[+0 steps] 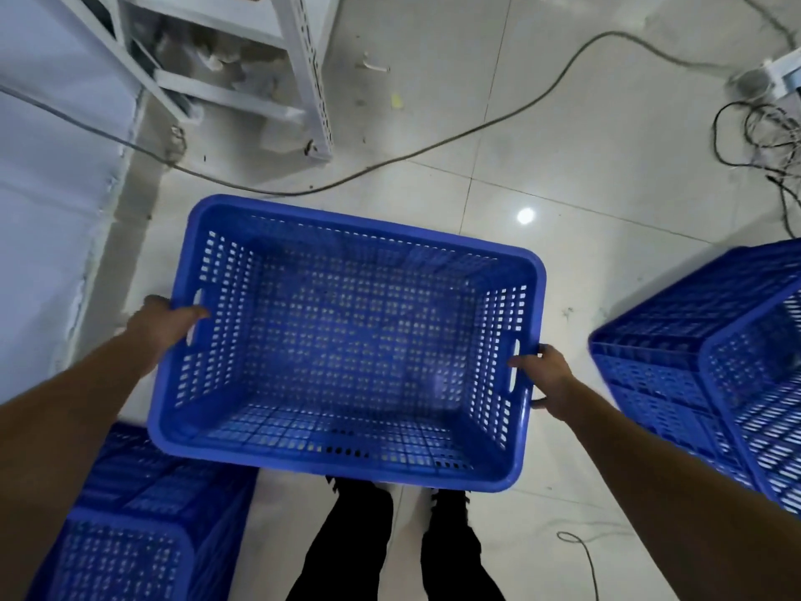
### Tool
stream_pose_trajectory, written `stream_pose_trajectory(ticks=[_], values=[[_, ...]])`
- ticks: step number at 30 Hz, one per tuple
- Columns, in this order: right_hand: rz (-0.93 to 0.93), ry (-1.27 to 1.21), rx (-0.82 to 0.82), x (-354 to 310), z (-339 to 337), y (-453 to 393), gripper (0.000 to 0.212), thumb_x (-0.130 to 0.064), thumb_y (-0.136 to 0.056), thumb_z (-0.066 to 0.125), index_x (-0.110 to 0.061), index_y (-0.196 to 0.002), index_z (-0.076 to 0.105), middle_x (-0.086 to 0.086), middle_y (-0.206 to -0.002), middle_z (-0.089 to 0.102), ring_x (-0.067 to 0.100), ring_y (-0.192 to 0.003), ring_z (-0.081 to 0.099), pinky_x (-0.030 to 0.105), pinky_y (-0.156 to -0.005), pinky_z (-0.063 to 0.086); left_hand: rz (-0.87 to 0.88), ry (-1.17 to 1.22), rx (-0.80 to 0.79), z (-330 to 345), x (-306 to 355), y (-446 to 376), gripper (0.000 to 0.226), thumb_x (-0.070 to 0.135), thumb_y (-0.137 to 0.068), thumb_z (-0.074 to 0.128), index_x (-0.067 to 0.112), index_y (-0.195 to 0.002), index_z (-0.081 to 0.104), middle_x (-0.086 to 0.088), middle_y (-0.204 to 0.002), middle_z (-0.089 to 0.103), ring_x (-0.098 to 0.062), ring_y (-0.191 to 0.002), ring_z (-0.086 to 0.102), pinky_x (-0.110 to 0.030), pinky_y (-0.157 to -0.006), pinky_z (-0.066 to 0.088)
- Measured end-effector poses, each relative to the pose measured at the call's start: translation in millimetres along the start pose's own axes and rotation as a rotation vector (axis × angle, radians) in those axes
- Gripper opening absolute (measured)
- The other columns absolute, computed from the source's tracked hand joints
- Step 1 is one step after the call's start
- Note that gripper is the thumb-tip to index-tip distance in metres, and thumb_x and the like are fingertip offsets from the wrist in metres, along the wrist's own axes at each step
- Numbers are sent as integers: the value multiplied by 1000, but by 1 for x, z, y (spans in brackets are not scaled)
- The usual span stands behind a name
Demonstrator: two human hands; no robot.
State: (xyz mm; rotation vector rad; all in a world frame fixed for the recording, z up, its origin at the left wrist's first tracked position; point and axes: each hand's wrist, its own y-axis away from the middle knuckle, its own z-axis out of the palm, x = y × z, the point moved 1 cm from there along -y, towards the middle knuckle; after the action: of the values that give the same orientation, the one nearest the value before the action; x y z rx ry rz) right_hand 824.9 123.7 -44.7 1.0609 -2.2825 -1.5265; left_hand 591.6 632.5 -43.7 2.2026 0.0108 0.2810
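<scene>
Left hand (167, 325): thumb is hooked over the rim next to the handle slot. The other fingers are tucked under the outer lip and mostly hidden, so the short wall is gripped, not just touched.
Right hand (547, 375): the opposite short wall is clamped the same way, thumb laid by the slot, fingers curled round the outside edge.
Blue crate (355, 340): held off the floor in front of the legs, open side up, a bit tilted, nothing seen inside.
Weight: probably light, being all mesh and empty. The bulk is likely more bother than the load.
Stiffness: moulded plastic, expected to be fairly rigid, though some flex in the long walls can be figured on.
Slip: the rim is smooth, so fingers through the slots would likely be safer than a pinch on the lip.
Best hold: both short ends, at the handle cut-outs, so it's kept level.
Around it: a second crate (130, 514) is seen lower left and a third crate (715, 362) off to the right. A cable (433, 145) is strung over the tiled floor (563, 123) ahead, with a metal shelf frame (303, 58) beyond.
</scene>
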Motion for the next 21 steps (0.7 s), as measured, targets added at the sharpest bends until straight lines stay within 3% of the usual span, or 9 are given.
stream_pose_trajectory(ticks=[2, 6, 10, 13, 15, 17, 19, 21], values=[[35, -32, -56, -2, -9, 3, 35, -9, -83, 66, -8, -117, 58, 18, -116, 62, 29, -94, 60, 53, -83, 54, -34, 46, -43, 2, 10, 17, 62, 38, -82, 73, -2, -126, 56, -17, -114, 63, -33, -83, 62, -40, -77, 49], [62, -104, -91, -1, -25, 7, 28, -7, -84, 63, -15, -111, 61, 8, -108, 66, 23, -92, 62, 48, -84, 49, -47, 146, -52, 3, 16, 18, 63, 39, -87, 69, 7, -138, 48, -8, -127, 54, -31, -116, 54, -42, -94, 44], [43, -165, 32, -3, -46, 14, 23, -10, -86, 62, -19, -107, 60, 2, -98, 62, 18, -84, 60, 36, -71, 43, 28, 181, -6, 3, 17, 38, 51, 47, -73, 73, 3, -99, 64, -15, -106, 67, -33, -87, 64, -40, -87, 52], [16, -196, 109, -15, -85, 34, 13, -12, -81, 67, -18, -91, 61, 7, -98, 63, 23, -80, 59, 33, -65, 40, 152, 112, 76, 0, 30, 74, 46, 46, -73, 71, 3, -86, 64, -14, -80, 63, -37, -85, 66, -43, -82, 55], [-20, -186, 129, -31, -118, 49, 25, -15, -71, 71, -12, -96, 67, 16, -102, 68, 32, -82, 63, 39, -69, 47, 219, 30, 115, -7, 42, 106, 41, 41, -83, 68, 1, -88, 62, -14, -81, 63, -35, -83, 65, -43, -75, 55], [-90, -180, 142, -55, -150, 64, 29, -12, -73, 71, -8, -102, 68, 22, -96, 68, 34, -70, 67, 47, -67, 53, 280, -46, 152, -17, 52, 132, 46, 42, -86, 65, -4, -94, 65, -20, -89, 68, -34, -80, 64, -37, -64, 51], [-182, -132, 153, -83, -173, 87, 19, -11, -81, 68, -15, -99, 66, 16, -92, 63, 29, -63, 63, 37, -54, 50, 305, -120, 198, -30, 58, 159, 46, 39, -86, 65, -5, -97, 68, -24, -96, 70, -35, -82, 63, -34, -66, 45], [-270, -64, 120, -113, -188, 115, 9, -13, -87, 65, -20, -92, 64, 7, -89, 60, 22, -73, 59, 30, -54, 47, 335, -125, 256, -45, 57, 185, 40, 33, -87, 65, -6, -99, 68, -26, -101, 70, -37, -87, 63, -38, -73, 48]])
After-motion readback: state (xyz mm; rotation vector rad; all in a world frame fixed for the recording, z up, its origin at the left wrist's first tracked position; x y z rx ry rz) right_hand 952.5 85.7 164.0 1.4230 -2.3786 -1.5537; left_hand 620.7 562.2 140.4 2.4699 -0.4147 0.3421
